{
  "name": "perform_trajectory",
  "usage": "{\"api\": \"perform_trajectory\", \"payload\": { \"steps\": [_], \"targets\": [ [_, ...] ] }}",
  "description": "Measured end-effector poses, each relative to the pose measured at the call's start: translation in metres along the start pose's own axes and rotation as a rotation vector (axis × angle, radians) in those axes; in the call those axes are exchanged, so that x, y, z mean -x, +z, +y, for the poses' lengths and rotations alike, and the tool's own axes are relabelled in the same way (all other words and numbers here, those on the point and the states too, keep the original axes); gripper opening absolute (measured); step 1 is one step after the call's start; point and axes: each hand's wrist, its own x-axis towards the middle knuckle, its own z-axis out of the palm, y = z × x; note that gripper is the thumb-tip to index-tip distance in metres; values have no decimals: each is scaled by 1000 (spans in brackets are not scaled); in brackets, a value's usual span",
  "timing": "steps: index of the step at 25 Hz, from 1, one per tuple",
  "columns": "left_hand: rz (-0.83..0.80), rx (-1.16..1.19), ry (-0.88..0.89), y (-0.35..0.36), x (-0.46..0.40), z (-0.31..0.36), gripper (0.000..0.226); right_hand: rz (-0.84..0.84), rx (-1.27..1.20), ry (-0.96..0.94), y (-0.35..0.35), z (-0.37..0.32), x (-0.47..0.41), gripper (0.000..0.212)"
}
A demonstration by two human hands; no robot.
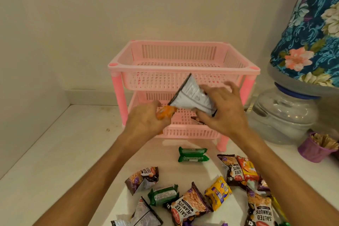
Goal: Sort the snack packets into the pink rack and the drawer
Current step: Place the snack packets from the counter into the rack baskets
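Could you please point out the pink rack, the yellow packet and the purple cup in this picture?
pink rack (183, 67): head view, front rim of its top basket.
yellow packet (218, 193): head view, middle of its printed face.
purple cup (311, 150): head view, its outer wall.

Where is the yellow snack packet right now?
In the head view, the yellow snack packet lies on the white counter, lower right of centre, among the loose packets, between two dark salted-peanut packets, in front of the pink plastic rack.
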Motion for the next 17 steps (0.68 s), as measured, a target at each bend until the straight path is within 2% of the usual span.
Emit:
{"api": "perform_trajectory", "payload": {
  "steps": [3, 7, 12, 17],
  "targets": [
    [133, 25, 28, -42, -1, 13, 36, 96, 10, 51, -15, 7, -41, 59],
    [302, 74, 57, -87, -10, 24, 27, 118, 23, 258, -16, 24, -83, 58],
    [501, 118, 44, -107, -54, 22, 37, 162, -1, 489, 1, 43, -119, 55],
    [470, 71, -10, -97, -113, 8, 40, -106, 154, 661, 19, 68, -134, 46]
  ]
}}
